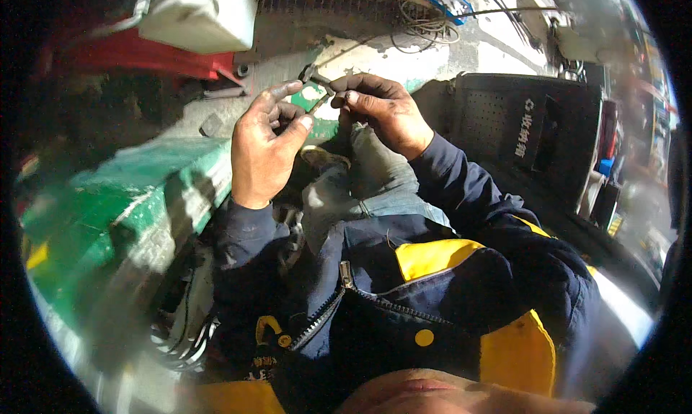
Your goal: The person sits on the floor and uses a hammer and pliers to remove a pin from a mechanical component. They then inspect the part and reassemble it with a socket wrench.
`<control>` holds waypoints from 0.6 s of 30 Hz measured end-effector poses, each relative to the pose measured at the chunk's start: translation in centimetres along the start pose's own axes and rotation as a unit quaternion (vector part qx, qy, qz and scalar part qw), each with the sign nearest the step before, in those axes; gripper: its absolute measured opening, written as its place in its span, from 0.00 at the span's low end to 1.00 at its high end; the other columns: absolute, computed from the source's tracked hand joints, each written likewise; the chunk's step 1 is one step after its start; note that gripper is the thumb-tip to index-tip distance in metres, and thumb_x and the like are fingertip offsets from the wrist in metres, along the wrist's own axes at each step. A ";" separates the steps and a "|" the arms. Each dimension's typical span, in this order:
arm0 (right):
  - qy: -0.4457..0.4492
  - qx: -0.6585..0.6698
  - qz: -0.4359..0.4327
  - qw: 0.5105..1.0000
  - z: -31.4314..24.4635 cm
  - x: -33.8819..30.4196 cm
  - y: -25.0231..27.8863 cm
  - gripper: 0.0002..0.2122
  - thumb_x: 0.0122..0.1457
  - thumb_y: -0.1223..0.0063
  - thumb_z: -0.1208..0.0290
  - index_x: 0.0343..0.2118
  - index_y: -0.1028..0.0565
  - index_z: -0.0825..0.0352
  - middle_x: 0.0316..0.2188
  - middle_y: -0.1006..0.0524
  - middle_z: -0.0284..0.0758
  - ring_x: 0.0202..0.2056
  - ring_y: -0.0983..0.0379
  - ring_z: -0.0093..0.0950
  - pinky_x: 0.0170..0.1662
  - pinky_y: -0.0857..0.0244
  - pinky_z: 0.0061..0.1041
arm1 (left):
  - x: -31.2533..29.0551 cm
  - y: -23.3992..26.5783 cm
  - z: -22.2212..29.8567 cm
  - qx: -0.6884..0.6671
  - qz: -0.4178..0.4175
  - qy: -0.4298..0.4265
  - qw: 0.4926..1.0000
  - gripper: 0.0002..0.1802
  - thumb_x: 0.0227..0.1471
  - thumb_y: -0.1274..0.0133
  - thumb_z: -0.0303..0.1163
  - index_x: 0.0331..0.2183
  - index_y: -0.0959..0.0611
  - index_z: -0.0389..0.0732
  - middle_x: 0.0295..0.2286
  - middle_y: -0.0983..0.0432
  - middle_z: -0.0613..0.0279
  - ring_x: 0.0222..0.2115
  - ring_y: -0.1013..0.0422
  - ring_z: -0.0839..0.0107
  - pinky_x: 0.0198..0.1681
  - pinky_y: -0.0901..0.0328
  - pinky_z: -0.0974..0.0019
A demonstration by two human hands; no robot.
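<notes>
A small dark metal part (317,78) with a blunt end and a thin arm is held up between my hands, in front of my knees. My left hand (263,144) has its fingers curled, with forefinger and thumb tips at the two ends of the part. From the other side, my right hand (389,115) pinches it between thumb and bent fingers. The fingertips of both hands look blackened. My right fingers hide some of the part, so its exact kind cannot be made out.
To the left stands a green painted block (122,190) with worn edges. A white box (205,21) sits on red metal at the upper left. Coiled cable (425,28) lies on the floor ahead. A black storage case (519,118) stands on the right.
</notes>
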State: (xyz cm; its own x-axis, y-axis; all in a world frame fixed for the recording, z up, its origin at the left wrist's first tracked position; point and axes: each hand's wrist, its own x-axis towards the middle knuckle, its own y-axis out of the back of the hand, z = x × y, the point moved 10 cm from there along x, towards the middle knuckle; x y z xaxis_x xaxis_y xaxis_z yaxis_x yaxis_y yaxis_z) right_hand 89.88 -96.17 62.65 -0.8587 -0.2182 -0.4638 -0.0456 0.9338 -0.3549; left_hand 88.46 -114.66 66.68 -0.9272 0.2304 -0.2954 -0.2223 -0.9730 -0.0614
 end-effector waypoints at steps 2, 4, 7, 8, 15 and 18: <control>0.019 0.009 -0.004 1.000 -2.6 -2.5 1.3 0.16 0.68 0.44 0.70 0.55 0.23 0.72 0.41 0.18 0.36 0.36 0.22 0.24 0.44 0.25 0.25 | -0.1 -2.9 3.3 0.022 -0.023 -0.009 0.999 0.25 0.55 0.41 0.19 0.55 0.22 0.34 0.31 0.21 0.65 0.32 0.28 0.80 0.37 0.33 0.73; 0.060 0.031 -0.006 0.998 -5.3 -4.7 2.9 0.16 0.68 0.43 0.70 0.53 0.22 0.73 0.39 0.18 0.35 0.36 0.22 0.23 0.43 0.25 0.25 | 0.2 -6.1 6.1 0.064 -0.048 -0.023 0.997 0.25 0.55 0.41 0.19 0.55 0.23 0.33 0.31 0.21 0.65 0.31 0.28 0.80 0.36 0.33 0.73; 0.089 0.069 0.010 0.994 -8.0 -6.9 5.2 0.15 0.67 0.42 0.69 0.52 0.22 0.74 0.36 0.18 0.35 0.34 0.22 0.23 0.41 0.26 0.25 | 0.7 -10.4 9.9 0.126 -0.079 -0.035 0.988 0.25 0.54 0.40 0.20 0.54 0.22 0.34 0.30 0.20 0.66 0.30 0.28 0.80 0.35 0.33 0.72; 0.101 0.072 0.017 0.992 -9.2 -7.3 6.1 0.15 0.67 0.41 0.69 0.51 0.22 0.74 0.36 0.18 0.35 0.34 0.22 0.23 0.41 0.26 0.25 | 1.2 -11.5 11.0 0.150 -0.091 -0.041 0.984 0.25 0.53 0.39 0.21 0.54 0.22 0.35 0.30 0.20 0.65 0.30 0.27 0.80 0.36 0.32 0.72; 0.158 0.059 0.048 0.984 -16.0 -11.3 11.8 0.14 0.65 0.37 0.65 0.45 0.20 0.72 0.33 0.19 0.32 0.32 0.24 0.21 0.38 0.27 0.23 | 3.2 -20.1 17.2 0.211 -0.141 -0.086 0.963 0.25 0.50 0.38 0.22 0.52 0.20 0.34 0.30 0.17 0.62 0.30 0.24 0.78 0.37 0.29 0.71; 0.147 0.077 0.073 0.983 -17.9 -12.7 14.8 0.12 0.66 0.38 0.67 0.44 0.22 0.72 0.34 0.21 0.35 0.33 0.24 0.24 0.37 0.27 0.26 | 3.6 -23.9 20.0 0.205 -0.142 -0.113 0.962 0.25 0.49 0.38 0.21 0.52 0.19 0.35 0.31 0.17 0.62 0.32 0.23 0.77 0.38 0.29 0.71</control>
State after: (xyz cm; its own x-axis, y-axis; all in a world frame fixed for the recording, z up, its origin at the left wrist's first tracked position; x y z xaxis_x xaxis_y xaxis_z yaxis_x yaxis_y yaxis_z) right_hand 90.96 -74.48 77.76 -0.9617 0.0275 -0.2727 0.1479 0.8899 -0.4316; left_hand 84.43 -90.46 86.12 -0.8437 0.5268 -0.1038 -0.5326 -0.7968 0.2855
